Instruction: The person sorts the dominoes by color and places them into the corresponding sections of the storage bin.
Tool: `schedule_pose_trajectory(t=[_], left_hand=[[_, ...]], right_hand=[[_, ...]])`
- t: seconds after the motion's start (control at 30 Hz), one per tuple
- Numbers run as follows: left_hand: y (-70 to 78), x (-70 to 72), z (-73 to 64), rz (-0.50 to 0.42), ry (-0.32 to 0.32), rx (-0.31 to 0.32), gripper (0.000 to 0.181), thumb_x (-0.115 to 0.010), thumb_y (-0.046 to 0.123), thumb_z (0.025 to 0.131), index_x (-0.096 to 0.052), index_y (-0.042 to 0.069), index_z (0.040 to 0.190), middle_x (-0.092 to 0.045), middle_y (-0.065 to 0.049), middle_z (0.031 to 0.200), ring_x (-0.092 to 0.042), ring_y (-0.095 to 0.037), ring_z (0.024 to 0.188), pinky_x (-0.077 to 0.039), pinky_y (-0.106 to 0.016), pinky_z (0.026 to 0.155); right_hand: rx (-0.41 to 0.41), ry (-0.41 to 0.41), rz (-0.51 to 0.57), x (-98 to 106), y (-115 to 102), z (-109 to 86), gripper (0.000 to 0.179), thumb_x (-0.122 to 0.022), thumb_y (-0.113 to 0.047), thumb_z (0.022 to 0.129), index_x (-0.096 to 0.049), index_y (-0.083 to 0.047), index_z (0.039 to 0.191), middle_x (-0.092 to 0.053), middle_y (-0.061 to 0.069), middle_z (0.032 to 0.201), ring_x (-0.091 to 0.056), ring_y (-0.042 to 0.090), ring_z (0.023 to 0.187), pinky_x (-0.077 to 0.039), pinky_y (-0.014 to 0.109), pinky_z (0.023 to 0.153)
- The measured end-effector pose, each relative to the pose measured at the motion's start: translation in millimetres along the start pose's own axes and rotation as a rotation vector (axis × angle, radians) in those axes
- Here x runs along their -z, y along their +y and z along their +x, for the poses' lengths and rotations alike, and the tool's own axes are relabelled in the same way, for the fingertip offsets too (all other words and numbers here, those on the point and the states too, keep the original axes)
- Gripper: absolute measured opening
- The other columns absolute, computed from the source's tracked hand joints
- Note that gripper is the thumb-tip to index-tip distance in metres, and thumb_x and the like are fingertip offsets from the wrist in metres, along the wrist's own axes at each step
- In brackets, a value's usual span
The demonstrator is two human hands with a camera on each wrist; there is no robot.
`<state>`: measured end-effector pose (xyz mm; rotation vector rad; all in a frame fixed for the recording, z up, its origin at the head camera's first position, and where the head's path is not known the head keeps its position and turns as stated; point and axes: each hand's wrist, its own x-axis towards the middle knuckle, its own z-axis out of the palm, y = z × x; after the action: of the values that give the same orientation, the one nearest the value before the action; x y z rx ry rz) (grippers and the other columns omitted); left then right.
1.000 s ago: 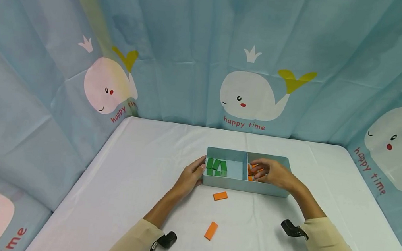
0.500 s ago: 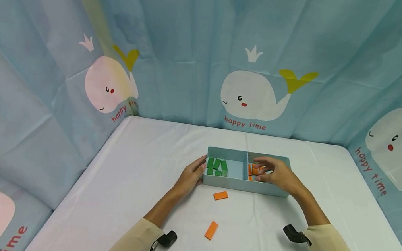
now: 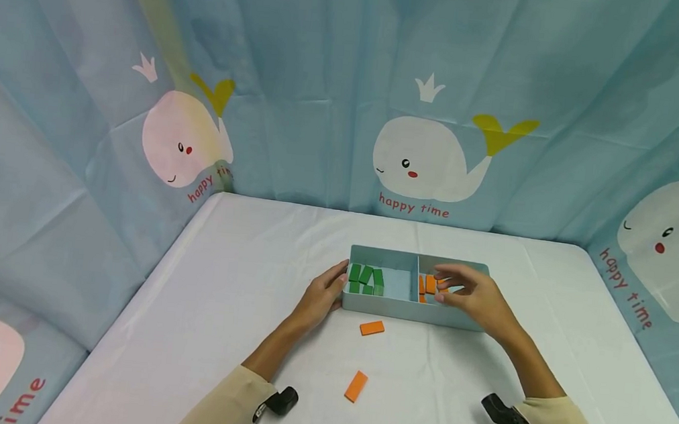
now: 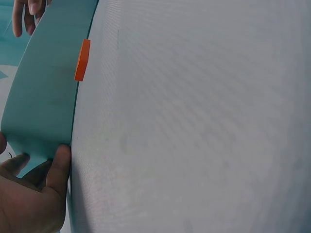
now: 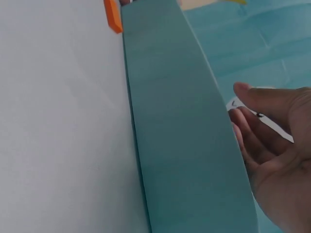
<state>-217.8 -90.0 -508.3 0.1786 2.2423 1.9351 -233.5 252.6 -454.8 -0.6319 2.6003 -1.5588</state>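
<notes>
A blue-green two-compartment box [image 3: 394, 308] stands on the white table. Several green rectangular blocks [image 3: 366, 275] lie in its left compartment. In the right compartment are several orange blocks [image 3: 430, 284], partly hidden behind my right hand [image 3: 477, 301]. That hand hovers over the compartment, its fingers loosely bent and nothing between thumb and fingertips; the right wrist view shows the thumb [image 5: 262, 99] apart from the fingers. At the box's left end, my left hand [image 3: 318, 299] rests its fingers against the end wall, as the left wrist view also shows.
Two more orange blocks lie on the tablecloth in front of the box, one close to its front wall [image 3: 372, 328] and another nearer me [image 3: 356, 386]. A blue curtain [image 3: 319, 102] with printed whales hangs behind and beside the table.
My right hand has drawn back a little to the right over the right compartment, leaving more orange blocks in sight. The left hand stays at the box's end.
</notes>
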Motion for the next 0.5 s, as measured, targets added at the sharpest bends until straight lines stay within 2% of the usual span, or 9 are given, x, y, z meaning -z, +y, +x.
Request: schedule_pose_trajectory(t=[0.13,0.27,0.4,0.5], left_hand=[[-0.3,0.2,1.0,0.001,-0.005,-0.007,0.057,-0.044,0.036,0.116,-0.032,0.017,0.169,-0.031,-0.009,0.174,-0.032,-0.037,0.158,-0.048,-0.058,0.114],[-1.0,0.3,2.2,-0.005,-0.006,-0.005,0.058,-0.045,0.037,0.116,-0.032,0.018,0.169,-0.031,-0.009,0.174,-0.033,-0.036,0.158,-0.048,-0.057,0.114],[-1.1,0.4,2.0,-0.006,-0.004,0.002,0.057,-0.045,0.037,0.116,-0.032,0.019,0.168,-0.031,-0.008,0.174,-0.033,-0.036,0.158,-0.048,-0.057,0.114],[-0.9,0.4,1.4,0.007,-0.001,0.008,0.056,-0.044,0.037,0.116,-0.033,0.02,0.168,-0.031,-0.007,0.174,-0.033,-0.035,0.158,-0.049,-0.056,0.113]], right_hand=[[0.017,0.0,0.025,-1.7,-5.7,-6.0,0.049,-0.083,-0.014,0.095,-0.066,-0.009,0.14,-0.067,0.02,0.137,-0.07,0.027,0.111,-0.062,0.026,0.087],[0.015,-0.005,0.054,-4.8,-13.3,-11.8,0.05,-0.082,-0.013,0.095,-0.065,-0.006,0.141,-0.068,0.019,0.134,-0.069,0.03,0.112,-0.062,0.026,0.086],[0.006,-0.019,0.076,-10.0,-18.0,-16.6,0.05,-0.082,-0.013,0.095,-0.065,-0.009,0.141,-0.069,0.016,0.132,-0.069,0.028,0.112,-0.062,0.025,0.088],[0.017,-0.034,0.091,-15.2,-18.7,-19.4,0.05,-0.082,-0.011,0.095,-0.065,-0.007,0.141,-0.069,0.019,0.13,-0.07,0.027,0.112,-0.061,0.025,0.089]])
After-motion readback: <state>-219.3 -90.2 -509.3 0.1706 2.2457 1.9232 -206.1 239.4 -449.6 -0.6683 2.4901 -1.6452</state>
